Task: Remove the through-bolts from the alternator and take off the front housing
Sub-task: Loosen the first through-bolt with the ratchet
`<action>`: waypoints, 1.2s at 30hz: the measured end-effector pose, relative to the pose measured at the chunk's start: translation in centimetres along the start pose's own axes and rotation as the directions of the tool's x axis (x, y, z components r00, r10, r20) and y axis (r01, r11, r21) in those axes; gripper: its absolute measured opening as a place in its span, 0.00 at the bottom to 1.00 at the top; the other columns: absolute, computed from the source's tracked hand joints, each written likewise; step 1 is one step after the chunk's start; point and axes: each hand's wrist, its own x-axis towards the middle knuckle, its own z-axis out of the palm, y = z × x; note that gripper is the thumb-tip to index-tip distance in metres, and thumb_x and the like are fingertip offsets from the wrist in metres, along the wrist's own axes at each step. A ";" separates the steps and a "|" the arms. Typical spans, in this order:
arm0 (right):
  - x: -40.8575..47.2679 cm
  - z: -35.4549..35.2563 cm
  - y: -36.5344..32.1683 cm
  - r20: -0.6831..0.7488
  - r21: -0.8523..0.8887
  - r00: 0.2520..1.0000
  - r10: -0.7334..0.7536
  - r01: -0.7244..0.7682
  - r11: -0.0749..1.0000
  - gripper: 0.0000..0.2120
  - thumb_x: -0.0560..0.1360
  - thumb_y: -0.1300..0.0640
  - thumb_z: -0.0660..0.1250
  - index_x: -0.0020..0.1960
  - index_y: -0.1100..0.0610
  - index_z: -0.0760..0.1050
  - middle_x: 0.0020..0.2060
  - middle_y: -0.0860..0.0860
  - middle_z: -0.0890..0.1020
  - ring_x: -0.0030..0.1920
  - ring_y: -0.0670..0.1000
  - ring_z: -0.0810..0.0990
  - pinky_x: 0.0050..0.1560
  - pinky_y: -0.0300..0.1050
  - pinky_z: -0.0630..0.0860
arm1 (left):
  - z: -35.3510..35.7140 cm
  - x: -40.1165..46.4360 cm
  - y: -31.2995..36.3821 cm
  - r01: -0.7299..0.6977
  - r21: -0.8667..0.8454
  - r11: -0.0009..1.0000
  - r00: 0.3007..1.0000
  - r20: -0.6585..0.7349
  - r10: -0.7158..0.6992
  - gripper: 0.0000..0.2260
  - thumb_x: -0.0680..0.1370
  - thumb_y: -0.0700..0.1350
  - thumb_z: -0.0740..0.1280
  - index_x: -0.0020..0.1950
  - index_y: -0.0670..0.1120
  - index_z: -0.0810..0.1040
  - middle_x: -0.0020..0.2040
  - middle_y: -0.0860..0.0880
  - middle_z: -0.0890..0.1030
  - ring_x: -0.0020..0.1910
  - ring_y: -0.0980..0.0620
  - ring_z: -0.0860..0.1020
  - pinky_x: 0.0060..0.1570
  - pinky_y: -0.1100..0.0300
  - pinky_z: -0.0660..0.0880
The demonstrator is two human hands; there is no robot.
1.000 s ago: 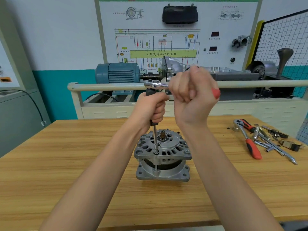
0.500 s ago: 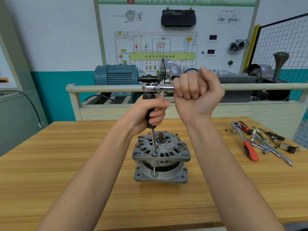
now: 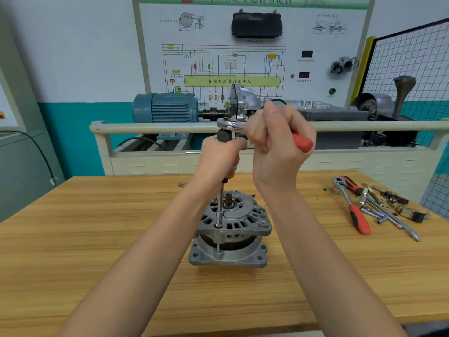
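Observation:
The grey alternator (image 3: 233,229) stands upright on the wooden table (image 3: 97,239), its front housing (image 3: 243,215) on top. A through-bolt (image 3: 218,246) shows in the gap at its near left side. A long extension bar (image 3: 220,203) with a socket sits straight down on that bolt's head. My left hand (image 3: 218,159) grips the bar's black upper part. My right hand (image 3: 279,144) grips the red-handled ratchet (image 3: 301,142), whose chrome head (image 3: 228,124) tops the bar.
A second red-handled ratchet (image 3: 357,215), sockets, extension bars and small parts (image 3: 388,207) lie on the table at the right. Behind the table stands a training rig with a blue motor (image 3: 165,108), a gearbox and a railing (image 3: 155,127).
My right hand has swung the ratchet handle round towards the right and nearer me, so its red end shows again. The left hand keeps its hold on the bar.

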 end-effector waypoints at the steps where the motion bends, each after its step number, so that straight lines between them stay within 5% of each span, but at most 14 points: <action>1: 0.1 -0.2 -0.1 0.010 0.021 1.000 0.013 -0.013 1.000 0.21 0.72 0.69 0.58 0.26 0.57 0.54 0.20 0.52 0.56 0.22 0.46 0.58 0.29 0.40 0.57 | -0.3 0.0 0.0 -0.004 -0.006 1.000 0.999 0.050 0.005 0.19 0.73 0.33 0.63 0.30 0.49 0.59 0.19 0.55 0.59 0.18 0.56 0.55 0.21 0.67 0.54; 6: 1.6 -1.4 0.0 0.152 0.255 0.977 0.150 -0.185 0.949 0.25 0.74 0.65 0.54 0.19 0.51 0.63 0.16 0.48 0.59 0.20 0.45 0.59 0.27 0.42 0.58 | -3.1 0.4 0.4 0.054 -0.138 0.989 0.883 0.468 0.017 0.17 0.71 0.39 0.67 0.26 0.48 0.65 0.21 0.53 0.63 0.18 0.56 0.59 0.21 0.65 0.58; 11: 2.7 -2.9 0.3 0.120 0.660 0.895 0.429 -0.395 0.639 0.24 0.71 0.62 0.56 0.17 0.55 0.61 0.13 0.48 0.59 0.21 0.48 0.51 0.23 0.39 0.57 | -3.6 0.5 0.5 0.181 -0.153 0.971 0.665 0.747 -0.006 0.16 0.67 0.43 0.73 0.26 0.46 0.68 0.20 0.53 0.63 0.16 0.59 0.60 0.19 0.69 0.58; 14: 2.4 -3.4 0.3 0.077 0.709 0.890 0.450 -0.366 0.603 0.24 0.71 0.61 0.56 0.17 0.55 0.60 0.13 0.48 0.59 0.21 0.48 0.51 0.22 0.39 0.56 | -3.1 0.3 0.2 0.137 -0.114 0.984 0.733 0.680 -0.023 0.18 0.72 0.39 0.65 0.23 0.46 0.64 0.18 0.53 0.60 0.15 0.59 0.56 0.19 0.68 0.51; 20: 1.3 -1.2 0.1 0.062 0.307 0.980 0.188 -0.198 0.931 0.25 0.74 0.65 0.54 0.19 0.53 0.63 0.16 0.47 0.59 0.20 0.47 0.56 0.26 0.42 0.57 | -1.7 -0.2 0.0 0.041 -0.071 0.997 0.976 0.217 -0.024 0.21 0.76 0.36 0.61 0.25 0.48 0.60 0.18 0.53 0.58 0.16 0.56 0.53 0.20 0.69 0.53; 25: 0.0 1.0 0.5 0.036 0.035 0.999 0.021 -0.023 0.999 0.18 0.72 0.68 0.57 0.28 0.54 0.60 0.19 0.51 0.57 0.22 0.48 0.57 0.28 0.41 0.57 | -0.8 0.0 -0.2 0.016 -0.041 0.999 0.998 -0.056 -0.018 0.19 0.74 0.34 0.62 0.28 0.49 0.59 0.18 0.54 0.59 0.17 0.55 0.55 0.21 0.69 0.53; 30: 1.3 -0.7 0.3 0.078 0.269 0.986 0.144 -0.160 0.950 0.25 0.73 0.65 0.54 0.19 0.52 0.64 0.16 0.46 0.60 0.20 0.46 0.56 0.26 0.42 0.56 | -2.2 0.0 0.1 0.034 -0.007 0.999 0.976 0.216 -0.032 0.19 0.74 0.35 0.65 0.28 0.48 0.62 0.21 0.52 0.60 0.19 0.54 0.57 0.22 0.66 0.56; 33: 2.3 -1.9 0.6 0.023 0.500 0.930 0.367 -0.328 0.801 0.25 0.72 0.63 0.56 0.17 0.53 0.61 0.14 0.47 0.59 0.21 0.48 0.52 0.23 0.39 0.58 | -3.4 0.0 0.6 0.043 -0.077 0.996 0.912 0.410 -0.008 0.16 0.72 0.38 0.66 0.26 0.47 0.66 0.22 0.50 0.64 0.20 0.53 0.62 0.24 0.64 0.61; 36: 3.0 -2.5 1.0 -0.017 0.667 0.866 0.499 -0.362 0.651 0.23 0.71 0.62 0.56 0.17 0.54 0.59 0.14 0.48 0.58 0.22 0.48 0.50 0.22 0.38 0.55 | -3.2 0.0 0.6 0.071 -0.150 0.986 0.890 0.456 0.005 0.16 0.71 0.40 0.65 0.24 0.47 0.65 0.20 0.52 0.62 0.18 0.55 0.60 0.22 0.64 0.57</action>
